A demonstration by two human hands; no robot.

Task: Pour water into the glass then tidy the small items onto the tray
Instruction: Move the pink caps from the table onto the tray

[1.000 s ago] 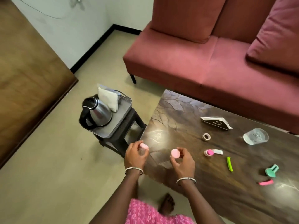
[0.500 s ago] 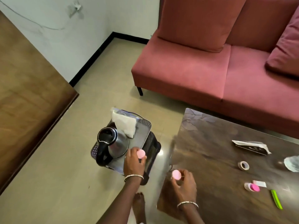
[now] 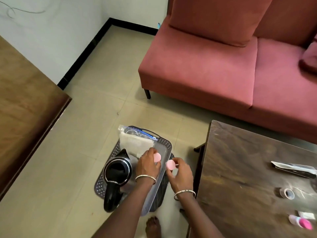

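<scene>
Pink discs (image 3: 157,157) in both hands (image 3: 147,166), by tray (image 3: 166,143)

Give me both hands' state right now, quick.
Left hand: pinching a pink round piece over the tray.
Right hand: pinching a second pink round piece.

A home living room: a red upholstered sofa (image 3: 214,69) with loose back cushions (image 3: 219,18) well beyond the right grip (image 3: 180,174), a low dark wooden bench (image 3: 240,169) just right of it, beige floor tiles (image 3: 103,100), white wall (image 3: 51,31) with black skirting (image 3: 82,55).
</scene>
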